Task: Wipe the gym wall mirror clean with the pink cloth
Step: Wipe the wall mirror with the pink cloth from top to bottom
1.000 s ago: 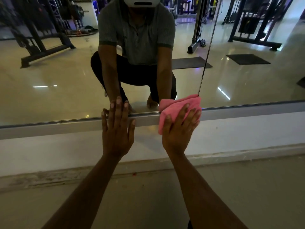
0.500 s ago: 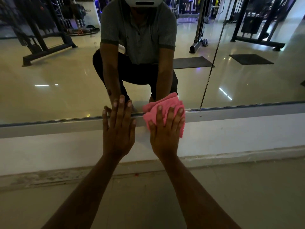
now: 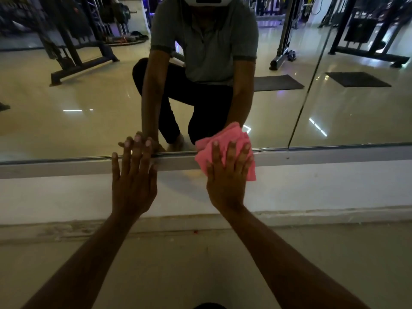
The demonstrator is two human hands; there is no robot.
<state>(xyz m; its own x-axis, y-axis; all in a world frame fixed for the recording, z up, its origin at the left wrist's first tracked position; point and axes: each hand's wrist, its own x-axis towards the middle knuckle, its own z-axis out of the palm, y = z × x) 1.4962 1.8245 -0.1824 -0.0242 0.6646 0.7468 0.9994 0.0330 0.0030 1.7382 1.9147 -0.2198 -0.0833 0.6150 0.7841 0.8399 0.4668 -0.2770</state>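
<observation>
- So, my right hand point(image 3: 227, 184) is flat, fingers spread, pressing the cloth point(image 3: 231, 134) on the bottom edge of the mirror point(image 3: 66, 121).
- And my left hand point(image 3: 132, 186) beside it: flat, empty.

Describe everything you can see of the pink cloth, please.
The pink cloth looks like soft fabric, bunched into loose folds rather than spread flat. The right hand presses it with straight, spread fingers against the bottom edge of the mirror. Its upper folds lie on the glass, its middle crosses the pale frame strip, and one lower corner reaches the white wall below.
</observation>
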